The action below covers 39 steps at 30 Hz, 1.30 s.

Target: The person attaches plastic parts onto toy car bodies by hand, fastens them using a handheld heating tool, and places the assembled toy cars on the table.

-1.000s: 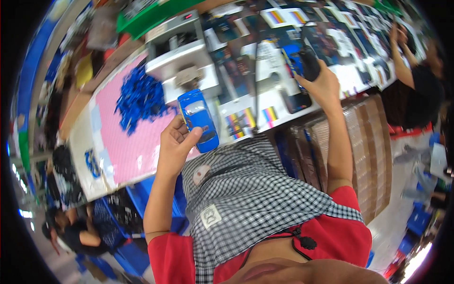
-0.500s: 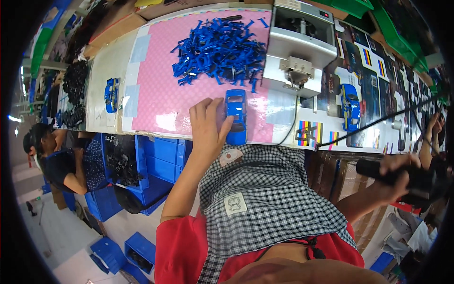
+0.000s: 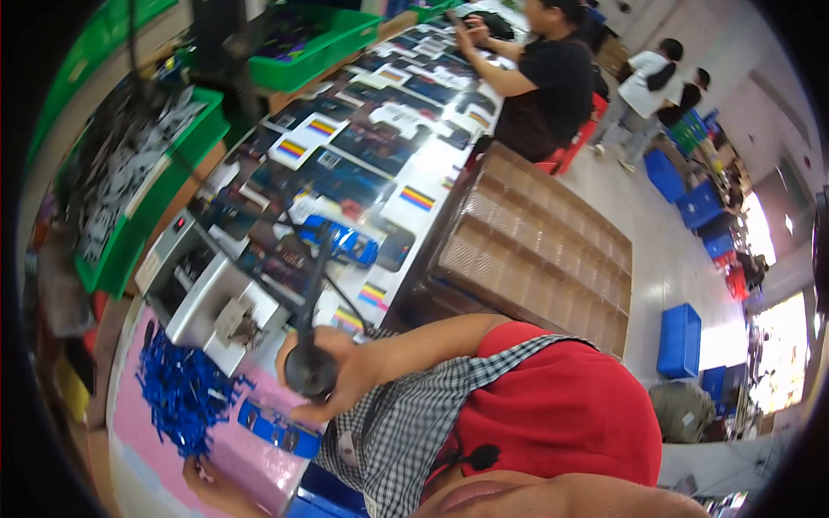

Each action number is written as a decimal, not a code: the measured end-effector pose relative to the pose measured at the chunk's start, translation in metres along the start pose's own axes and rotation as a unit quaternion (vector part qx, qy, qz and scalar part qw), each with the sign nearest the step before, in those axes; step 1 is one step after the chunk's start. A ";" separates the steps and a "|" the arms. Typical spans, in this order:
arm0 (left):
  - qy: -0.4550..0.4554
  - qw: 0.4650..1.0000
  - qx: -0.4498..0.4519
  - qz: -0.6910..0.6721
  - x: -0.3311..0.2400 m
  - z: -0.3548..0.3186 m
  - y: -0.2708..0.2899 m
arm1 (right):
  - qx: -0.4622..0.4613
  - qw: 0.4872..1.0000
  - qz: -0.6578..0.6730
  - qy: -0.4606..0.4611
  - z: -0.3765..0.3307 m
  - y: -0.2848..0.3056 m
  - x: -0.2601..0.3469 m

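Observation:
My right hand is wrapped round a black cylindrical electric screwdriver, its dark cord or arm rising from it toward the far side. Beside it, a blue toy car lies on the pink mat. My left hand rests low on the mat, fingers apart and nothing seen in them, close to a heap of small blue plastic parts. A silver screw-feeder-like machine stands between the heap and the right hand. Another blue car lies farther along the table.
Green bins holding parts line the far edge. A brown compartmented tray stack stands to the right of the table. A seated person works farther along; others stand beyond. A blue crate is on the floor.
The view has swung to the right. My right hand has brought the screwdriver from the far right to beside the machine and car. My left hand has shifted from the car toward the blue heap.

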<state>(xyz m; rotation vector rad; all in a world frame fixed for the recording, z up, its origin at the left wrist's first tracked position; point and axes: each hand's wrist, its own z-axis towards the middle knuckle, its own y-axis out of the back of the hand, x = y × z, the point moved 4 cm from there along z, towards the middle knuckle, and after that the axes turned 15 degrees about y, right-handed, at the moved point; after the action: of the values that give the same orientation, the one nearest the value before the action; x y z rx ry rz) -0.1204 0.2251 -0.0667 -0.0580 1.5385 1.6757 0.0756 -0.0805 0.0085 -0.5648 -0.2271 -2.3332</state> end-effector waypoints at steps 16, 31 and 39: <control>-0.064 0.958 0.234 -0.153 -0.145 -0.049 -0.055 | -0.097 0.990 0.064 -0.075 -0.023 0.023 0.002; -0.050 0.941 0.326 -0.081 -0.114 -0.045 -0.043 | -0.149 0.982 0.113 -0.036 -0.017 0.028 -0.010; -0.159 0.928 0.336 0.001 -0.080 -0.042 -0.054 | -0.140 0.978 0.145 -0.053 -0.016 0.032 -0.015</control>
<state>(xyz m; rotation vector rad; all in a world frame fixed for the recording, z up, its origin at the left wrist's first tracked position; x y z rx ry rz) -0.0572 0.1412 -0.0773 0.5496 1.7640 1.0148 0.1014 -0.0995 -0.0122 -0.8043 0.1317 -2.0642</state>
